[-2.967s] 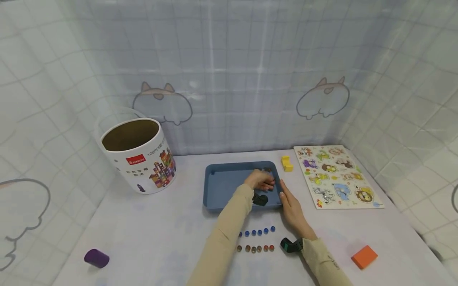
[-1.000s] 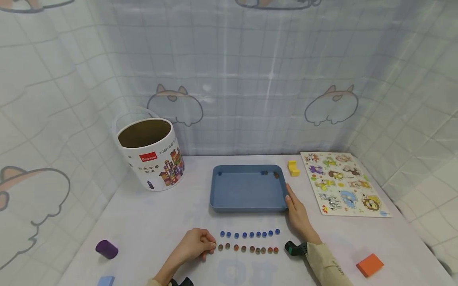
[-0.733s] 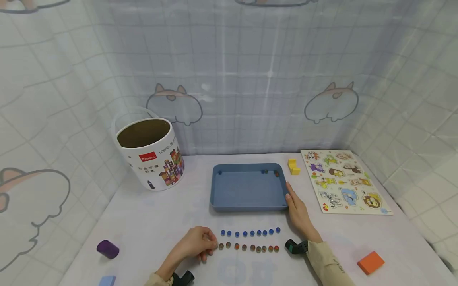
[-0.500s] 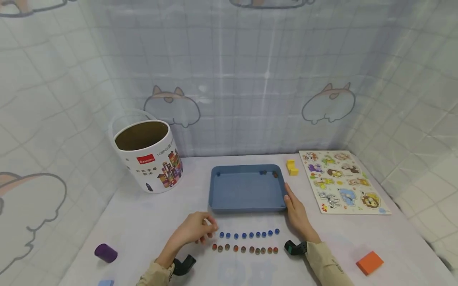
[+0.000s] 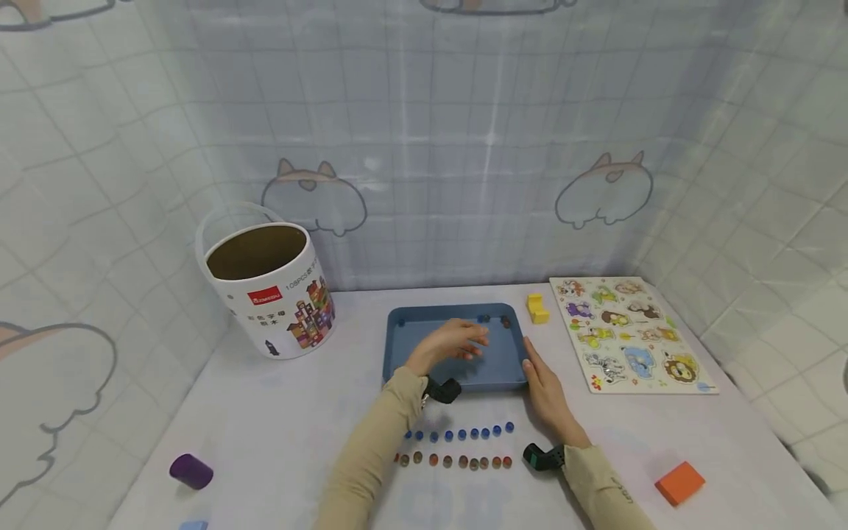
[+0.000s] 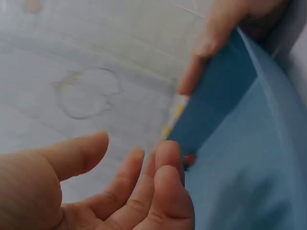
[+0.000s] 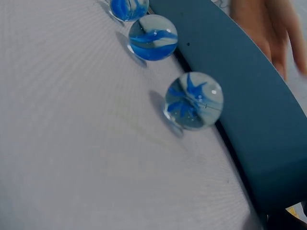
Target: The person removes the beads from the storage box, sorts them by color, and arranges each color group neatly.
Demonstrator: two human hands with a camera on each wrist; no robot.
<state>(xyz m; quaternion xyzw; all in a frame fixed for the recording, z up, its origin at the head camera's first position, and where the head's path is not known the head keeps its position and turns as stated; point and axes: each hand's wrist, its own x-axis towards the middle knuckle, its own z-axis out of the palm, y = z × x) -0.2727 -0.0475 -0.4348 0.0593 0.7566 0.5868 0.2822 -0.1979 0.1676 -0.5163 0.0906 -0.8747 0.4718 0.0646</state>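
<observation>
My left hand [image 5: 450, 342] hovers over the shallow blue tray [image 5: 391, 353]. Its fingers are loosely bent with nothing between them, as the left wrist view of the hand [image 6: 110, 196] confirms. Ahead of the fingertips a reddish marble [image 6: 190, 159] lies in the tray's corner. My right hand [image 5: 548, 390] rests with fairly straight fingers along the tray's right wall. In front of the tray run two rows of glass marbles: blue-swirled marbles [image 5: 462, 435] nearer the tray and reddish-brown marbles [image 5: 461, 461] nearer me. A few dark marbles [image 5: 484, 319] sit along the tray's back wall.
A white bucket [image 5: 278, 316] stands at the back left. A yellow block [image 5: 538, 309] and an animal puzzle board [image 5: 629, 335] lie right of the tray. An orange block [image 5: 680, 483] is at front right. A purple cylinder [image 5: 191, 471] and a light-blue block [image 5: 193, 525] lie at front left.
My left hand has let go of a reddish marble at the left end of the nearer row, then moved up and right over the tray. The right hand stays at the tray's side.
</observation>
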